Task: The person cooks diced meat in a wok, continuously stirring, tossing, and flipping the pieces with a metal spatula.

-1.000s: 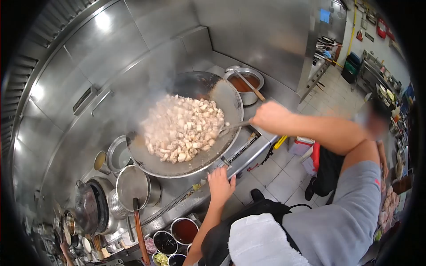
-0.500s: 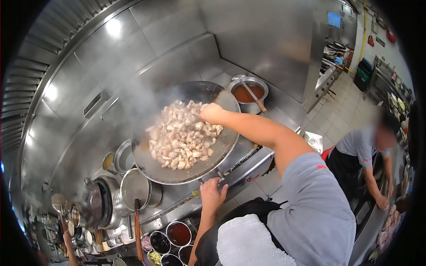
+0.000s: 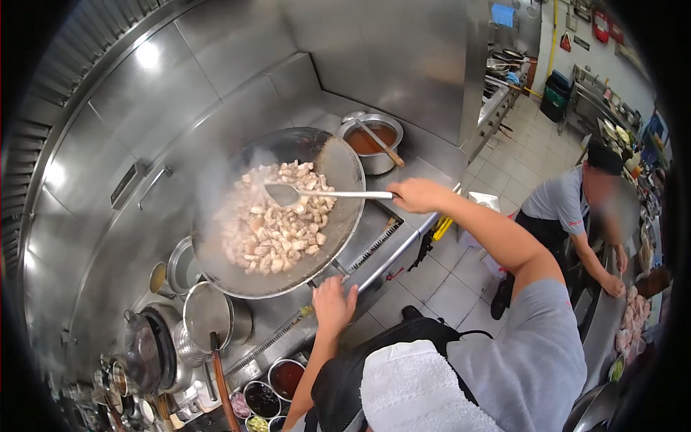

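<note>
A large wok [image 3: 342,165] holds a heap of pale, diced meat [image 3: 277,237] with steam rising from it. My right hand [image 3: 419,196] is closed around the dark end of a long-handled metal ladle [image 3: 345,194], beyond the wok's right rim. The ladle's rounded head lies over the upper part of the meat. By the wok's near handle, my left hand [image 3: 333,306] rests at the front edge of the stove, thumb apart from the fingers. Its fingertips are close to the handle; whether they touch it is unclear.
A pot of reddish-brown liquid [image 3: 372,137] with a wooden-handled utensil stands behind the wok. At left are a strainer over a pot [image 3: 207,309] and stacked pans [image 3: 147,345]. Sauce containers [image 3: 286,378] sit near the front. A co-worker [image 3: 558,205] works by raw meat at right.
My right hand first reached over the meat, then drew back right; the ladle's head now shows above the heap. My left hand stays near the wok handle. The camera view has shifted.
</note>
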`<state>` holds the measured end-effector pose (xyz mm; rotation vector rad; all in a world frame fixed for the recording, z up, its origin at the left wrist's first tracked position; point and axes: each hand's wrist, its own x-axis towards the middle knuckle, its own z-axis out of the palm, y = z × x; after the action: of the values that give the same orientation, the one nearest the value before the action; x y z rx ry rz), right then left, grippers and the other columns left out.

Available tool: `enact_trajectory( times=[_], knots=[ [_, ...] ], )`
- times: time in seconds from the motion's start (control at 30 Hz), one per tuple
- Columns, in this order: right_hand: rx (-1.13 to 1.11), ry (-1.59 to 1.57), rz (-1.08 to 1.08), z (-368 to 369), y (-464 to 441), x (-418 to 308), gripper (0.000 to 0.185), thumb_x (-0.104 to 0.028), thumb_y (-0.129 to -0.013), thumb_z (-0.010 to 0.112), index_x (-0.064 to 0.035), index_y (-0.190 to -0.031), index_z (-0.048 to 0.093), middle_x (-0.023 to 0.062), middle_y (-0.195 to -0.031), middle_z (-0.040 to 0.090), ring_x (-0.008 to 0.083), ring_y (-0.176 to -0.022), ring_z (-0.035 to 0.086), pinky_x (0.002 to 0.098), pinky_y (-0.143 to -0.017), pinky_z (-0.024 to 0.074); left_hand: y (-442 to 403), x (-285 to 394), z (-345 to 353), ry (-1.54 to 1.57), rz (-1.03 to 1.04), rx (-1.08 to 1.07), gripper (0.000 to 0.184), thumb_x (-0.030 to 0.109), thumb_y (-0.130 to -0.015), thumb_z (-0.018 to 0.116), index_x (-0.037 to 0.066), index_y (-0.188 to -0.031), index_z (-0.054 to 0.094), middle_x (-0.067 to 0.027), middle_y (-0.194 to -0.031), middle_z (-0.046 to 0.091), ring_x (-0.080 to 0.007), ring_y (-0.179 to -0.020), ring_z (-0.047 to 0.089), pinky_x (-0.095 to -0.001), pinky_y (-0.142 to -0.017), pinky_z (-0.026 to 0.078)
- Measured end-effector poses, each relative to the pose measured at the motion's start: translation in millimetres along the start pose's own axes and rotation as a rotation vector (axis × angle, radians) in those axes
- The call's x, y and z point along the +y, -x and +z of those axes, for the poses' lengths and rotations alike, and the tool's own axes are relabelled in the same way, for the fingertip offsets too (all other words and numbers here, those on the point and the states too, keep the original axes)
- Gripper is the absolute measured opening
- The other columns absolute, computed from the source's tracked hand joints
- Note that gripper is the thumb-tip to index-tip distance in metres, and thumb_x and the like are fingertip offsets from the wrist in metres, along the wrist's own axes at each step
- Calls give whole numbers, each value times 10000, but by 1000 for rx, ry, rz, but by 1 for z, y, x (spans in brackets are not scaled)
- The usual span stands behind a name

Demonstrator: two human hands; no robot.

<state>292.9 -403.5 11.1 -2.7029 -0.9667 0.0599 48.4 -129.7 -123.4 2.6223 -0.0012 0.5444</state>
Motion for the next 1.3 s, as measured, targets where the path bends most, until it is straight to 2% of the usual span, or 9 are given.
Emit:
enact_trajectory(
  times=[0.3,0.33,0.5,0.63,0.73,0.87,0.97,1.07,1.3],
  knots=[
    [54,1,195,0,-22,-13,381,-421,-1026,702,-60,-1120,782,230,-1050,795,434,-1037,767,541,-918,604,2,-8,1,-15,-9,-20,438,371,-969,768,27,-1225,681,-176,-1059,708,-389,-1034,674,-509,-912,468],
    [72,18,162,-12,-41,-5,381,-421,-1026,702,-60,-1120,782,230,-1050,795,434,-1037,767,541,-918,604,2,-12,6,-35,17,51,436,373,-946,797,47,-1213,684,-104,-955,695,-331,-943,672,-486,-878,467],
    [60,332,156,-52,-157,42,413,-429,-1021,705,-30,-1080,791,234,-1076,796,408,-1014,786,533,-895,625,-8,-8,6,3,-24,154,322,381,-919,828,103,-1056,739,-85,-896,699,-326,-878,676,-473,-809,464],
    [-51,388,-28,-22,-294,73,408,-419,-966,783,-37,-1109,794,215,-1102,798,400,-1064,779,536,-921,618,-15,-8,15,-42,-94,240,260,357,-887,857,143,-972,738,-55,-808,683,-302,-755,674,-451,-720,459],
    [-96,309,-239,14,-402,53,369,-382,-935,823,-68,-1127,796,199,-1112,799,405,-1080,769,538,-935,610,-23,-6,23,-151,-151,300,236,315,-869,881,167,-851,699,0,-737,655,-228,-672,656,-396,-648,450],
    [-138,281,-521,44,-481,-13,297,-326,-934,808,-93,-1117,798,187,-1075,803,398,-1048,770,526,-930,609,-27,-4,34,-224,-222,370,294,260,-837,890,165,-719,638,-5,-658,612,-235,-616,633,-406,-613,437],
    [-122,354,-747,57,-491,-39,252,-276,-952,726,-76,-1094,788,164,-997,805,382,-1002,780,517,-884,618,-34,0,40,-244,-290,478,444,224,-802,887,157,-577,510,-29,-551,525,-271,-518,562,-430,-561,405],
    [-166,395,-741,33,-458,-48,257,-263,-960,708,-60,-1108,767,171,-981,801,379,-975,783,527,-866,614,-32,-1,46,-256,-289,496,455,223,-805,887,156,-575,500,-32,-547,520,-279,-506,546,-437,-546,381],
    [79,393,-825,-28,-350,-2,332,-417,-1027,696,-88,-1069,705,145,-856,774,364,-825,778,494,-731,613,-33,-2,49,-242,-267,512,473,201,-823,875,165,-580,471,-30,-552,517,-278,-507,536,-432,-549,352]
  ],
)
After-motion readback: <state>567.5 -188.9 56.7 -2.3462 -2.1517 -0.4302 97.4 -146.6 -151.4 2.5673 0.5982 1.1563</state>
